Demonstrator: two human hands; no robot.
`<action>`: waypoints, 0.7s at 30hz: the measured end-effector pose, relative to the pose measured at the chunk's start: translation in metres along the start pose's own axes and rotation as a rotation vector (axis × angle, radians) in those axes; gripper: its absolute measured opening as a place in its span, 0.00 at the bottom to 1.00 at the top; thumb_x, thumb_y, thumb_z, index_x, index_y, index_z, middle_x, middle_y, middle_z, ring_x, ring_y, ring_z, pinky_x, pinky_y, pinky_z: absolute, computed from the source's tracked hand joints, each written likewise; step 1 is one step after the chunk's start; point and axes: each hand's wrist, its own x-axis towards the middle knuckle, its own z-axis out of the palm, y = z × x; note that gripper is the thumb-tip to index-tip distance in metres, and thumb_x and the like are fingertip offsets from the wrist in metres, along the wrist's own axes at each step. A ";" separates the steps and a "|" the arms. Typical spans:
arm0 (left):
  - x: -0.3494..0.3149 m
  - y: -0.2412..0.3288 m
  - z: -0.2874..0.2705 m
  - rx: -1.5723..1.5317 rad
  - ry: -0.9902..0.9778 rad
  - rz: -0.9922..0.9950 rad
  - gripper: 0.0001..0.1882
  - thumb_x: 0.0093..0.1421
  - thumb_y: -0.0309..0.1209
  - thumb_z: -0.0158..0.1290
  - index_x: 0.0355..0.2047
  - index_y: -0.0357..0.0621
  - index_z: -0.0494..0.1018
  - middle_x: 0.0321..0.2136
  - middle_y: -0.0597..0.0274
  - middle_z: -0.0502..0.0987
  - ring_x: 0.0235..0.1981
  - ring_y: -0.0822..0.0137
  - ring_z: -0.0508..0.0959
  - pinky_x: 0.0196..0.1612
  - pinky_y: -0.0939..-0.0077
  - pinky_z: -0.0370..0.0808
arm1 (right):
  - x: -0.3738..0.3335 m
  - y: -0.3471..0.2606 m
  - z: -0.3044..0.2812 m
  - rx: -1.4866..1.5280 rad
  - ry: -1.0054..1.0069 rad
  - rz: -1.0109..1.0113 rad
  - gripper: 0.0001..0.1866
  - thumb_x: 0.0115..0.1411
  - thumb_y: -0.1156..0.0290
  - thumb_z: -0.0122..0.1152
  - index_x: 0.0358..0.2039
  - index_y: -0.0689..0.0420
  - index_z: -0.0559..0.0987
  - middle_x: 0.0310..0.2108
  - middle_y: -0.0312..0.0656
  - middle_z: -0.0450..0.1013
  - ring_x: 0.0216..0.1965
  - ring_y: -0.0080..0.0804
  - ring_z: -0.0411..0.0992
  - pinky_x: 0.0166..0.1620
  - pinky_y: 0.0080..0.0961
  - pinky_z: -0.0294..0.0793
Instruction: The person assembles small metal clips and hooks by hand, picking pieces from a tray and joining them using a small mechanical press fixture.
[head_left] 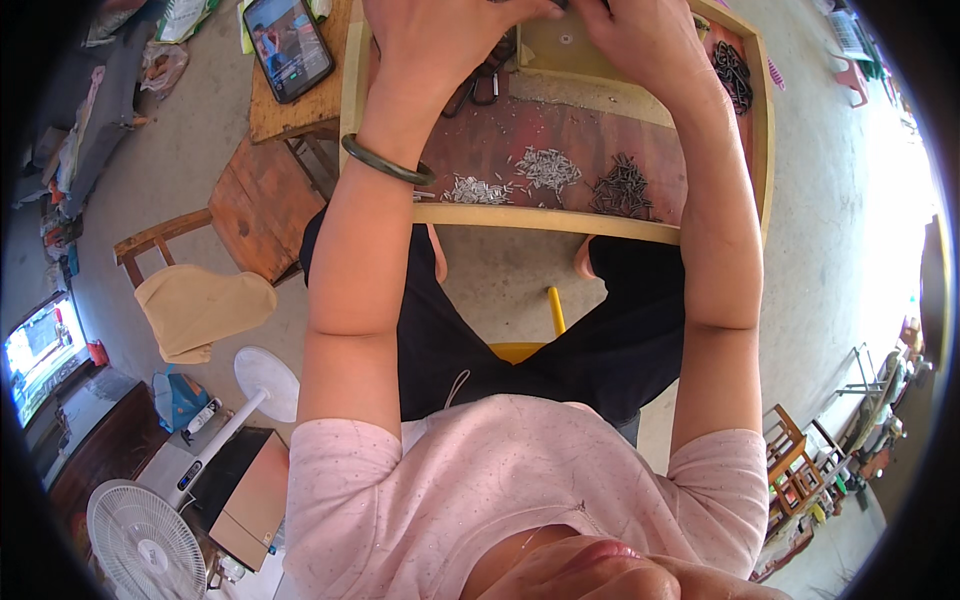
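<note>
At the top edge, my left hand (pixel 437 28) and my right hand (pixel 645 38) reach over a shallow wooden tray (pixel 560 222), their fingers partly cut off. Left thumb and right fingertips come close together around a small dark piece, too cropped to name; both hands look closed. Below them an olive-coloured block or box (pixel 566 45) sits in the tray. Dark carabiners (pixel 486 85) lie beside my left wrist. Along the tray's near side are a pile of small silver pins (pixel 476 190), a second silver pile (pixel 548 169) and a pile of dark pins (pixel 622 188).
More black metal clips (pixel 732 78) fill the tray's right corner. A phone (pixel 288 48) rests on a wooden table (pixel 285 118) at the left. Farther left stand a chair with a beige cover (pixel 200 312) and a white fan (pixel 148 540). My legs are under the tray.
</note>
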 end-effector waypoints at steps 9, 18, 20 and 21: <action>-0.001 0.000 0.000 -0.006 0.020 0.018 0.29 0.40 0.45 0.75 0.37 0.46 0.74 0.35 0.57 0.73 0.44 0.50 0.74 0.52 0.53 0.64 | 0.000 -0.003 0.000 0.015 0.018 -0.023 0.24 0.57 0.78 0.58 0.56 0.58 0.80 0.51 0.55 0.79 0.51 0.56 0.77 0.54 0.43 0.76; -0.005 -0.004 0.003 -0.053 0.019 -0.043 0.30 0.38 0.44 0.76 0.37 0.47 0.73 0.36 0.58 0.74 0.46 0.53 0.73 0.54 0.55 0.62 | -0.021 -0.034 -0.010 -0.038 0.090 0.033 0.17 0.57 0.81 0.63 0.48 0.60 0.82 0.42 0.49 0.79 0.45 0.49 0.78 0.48 0.35 0.77; -0.004 -0.004 0.007 -0.051 0.025 -0.064 0.31 0.38 0.45 0.76 0.36 0.46 0.73 0.35 0.57 0.74 0.45 0.53 0.73 0.54 0.55 0.62 | -0.036 -0.041 -0.010 -0.146 0.132 0.005 0.15 0.57 0.80 0.67 0.47 0.59 0.83 0.38 0.44 0.79 0.42 0.41 0.79 0.46 0.30 0.78; -0.005 -0.004 0.008 -0.049 0.020 -0.077 0.31 0.37 0.45 0.76 0.36 0.46 0.72 0.35 0.57 0.73 0.44 0.54 0.73 0.54 0.55 0.61 | -0.044 -0.045 -0.009 -0.041 -0.014 -0.155 0.11 0.55 0.78 0.66 0.41 0.58 0.82 0.36 0.42 0.77 0.39 0.42 0.77 0.43 0.34 0.76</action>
